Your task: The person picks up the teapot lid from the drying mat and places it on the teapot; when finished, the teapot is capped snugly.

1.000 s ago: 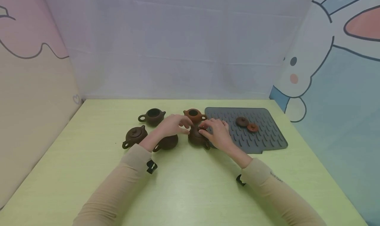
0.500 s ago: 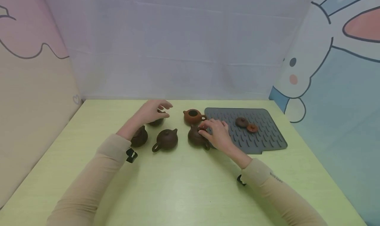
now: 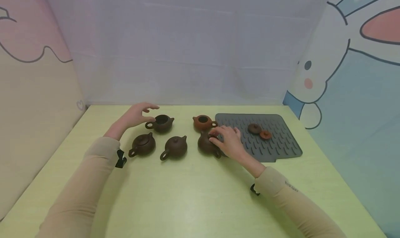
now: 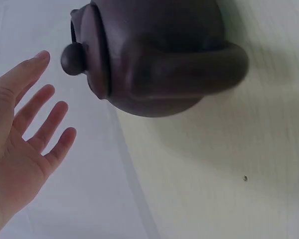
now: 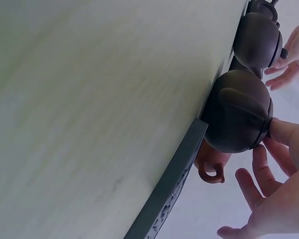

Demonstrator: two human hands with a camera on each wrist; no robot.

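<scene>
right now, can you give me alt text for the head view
A person's right hand grips the top of a dark teapot, while the left hand is beside an open dark teapot. Two lidded teapots and an open reddish teapot stand on the pale table; a brown lid and an orange lid lie on the gray mat.

I face tall white cloth-like backdrop (image 3: 200, 50), faint horizontal creases, filling upper centre of frame. Left side of frame: cream wall panel (image 3: 34, 92), wavy-edged pink patch (image 3: 28, 26) at upper left, dark outlines, small pale heart (image 3: 80, 104) near backdrop. Right side: light-blue wall panel (image 3: 359, 120) printed with white cartoon rabbit (image 3: 331, 61), grey oval eye, pink cheek. Before me, pale yellow-green wood-grain table (image 3: 200, 200) across lower frame, soft sheen at lower centre. Light soft, shadows faint.
</scene>
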